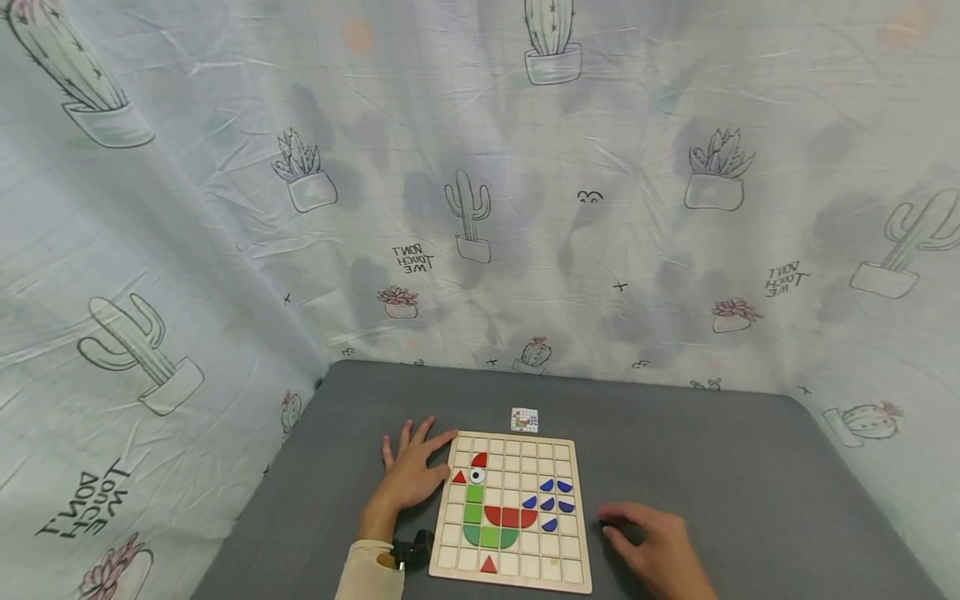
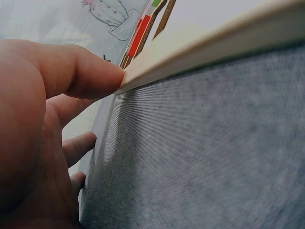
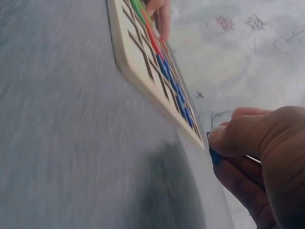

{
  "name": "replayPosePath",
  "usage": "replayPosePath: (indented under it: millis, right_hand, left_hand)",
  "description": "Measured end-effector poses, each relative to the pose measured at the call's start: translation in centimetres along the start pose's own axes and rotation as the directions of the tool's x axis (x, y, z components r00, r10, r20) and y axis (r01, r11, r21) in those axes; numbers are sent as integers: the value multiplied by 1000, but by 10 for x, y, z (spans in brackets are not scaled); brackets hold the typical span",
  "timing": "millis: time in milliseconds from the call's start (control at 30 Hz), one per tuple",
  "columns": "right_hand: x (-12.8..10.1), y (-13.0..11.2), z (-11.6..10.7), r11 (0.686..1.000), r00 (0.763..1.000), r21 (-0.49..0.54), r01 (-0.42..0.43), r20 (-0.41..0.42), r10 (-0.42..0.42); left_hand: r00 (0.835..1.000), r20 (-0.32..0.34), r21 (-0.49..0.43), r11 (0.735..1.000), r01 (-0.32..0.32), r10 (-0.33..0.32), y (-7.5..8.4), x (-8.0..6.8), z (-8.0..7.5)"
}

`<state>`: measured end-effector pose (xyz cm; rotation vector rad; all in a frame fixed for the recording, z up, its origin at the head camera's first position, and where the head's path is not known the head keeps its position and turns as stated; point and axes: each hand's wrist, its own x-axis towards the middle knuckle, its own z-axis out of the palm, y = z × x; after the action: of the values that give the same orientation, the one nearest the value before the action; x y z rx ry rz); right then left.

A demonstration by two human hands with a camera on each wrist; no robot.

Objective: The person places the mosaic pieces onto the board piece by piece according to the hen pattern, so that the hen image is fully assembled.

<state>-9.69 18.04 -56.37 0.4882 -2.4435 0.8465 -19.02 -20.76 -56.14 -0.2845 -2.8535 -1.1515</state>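
A wooden grid board [image 1: 528,568] lies on the grey table, with red, green and blue pieces and a white eye piece set in its squares. My left hand [image 1: 408,479] rests at the board's left side, fingers spread. Its thumb [image 2: 93,74] touches the board's edge in the left wrist view. Just off the right side of the board is my right hand [image 1: 656,542]. Between its thumb and fingers it pinches a small blue piece [image 3: 213,155], mostly covered by the fingertips. Several blue pieces [image 1: 548,504] sit in the board's right-hand squares.
A small picture card [image 1: 524,420] lies just beyond the board's far edge and shows a similar coloured pattern. The grey table [image 1: 712,467] runs back to a pale curtain [image 1: 480,208] printed with cacti. A dark strap device [image 1: 412,550] is on the left wrist.
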Motion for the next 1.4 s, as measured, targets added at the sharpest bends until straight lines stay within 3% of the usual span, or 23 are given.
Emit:
replayPosePath:
  millis: [167,233,600,800,1133,1400]
  right_hand:
    - [9,-14,8,987,989,91,-135,79,128]
    - [12,-17,11,983,986,109,-148,96,138]
    - [19,-25,22,978,969,161,-134,228,96]
    - [18,-26,25,989,968,140,-55,249,19]
    - [17,-26,29,990,970,141,-19,244,-16]
    - [17,-29,29,990,959,121,-75,280,39]
  left_hand:
    - [1000,-1,7,1000,0,0,1,0,0]
    - [1000,-3,8,1000,-2,2,1,1,1]
    - [1000,-13,4,1000,-5,5,2,1,2]
    - [1000,-10,0,1000,0,0,3,1,1]
    - [1000,-9,2,1000,4,-4,2,1,1]
    - [1000,-9,2,1000,3,-3,1,1,1]
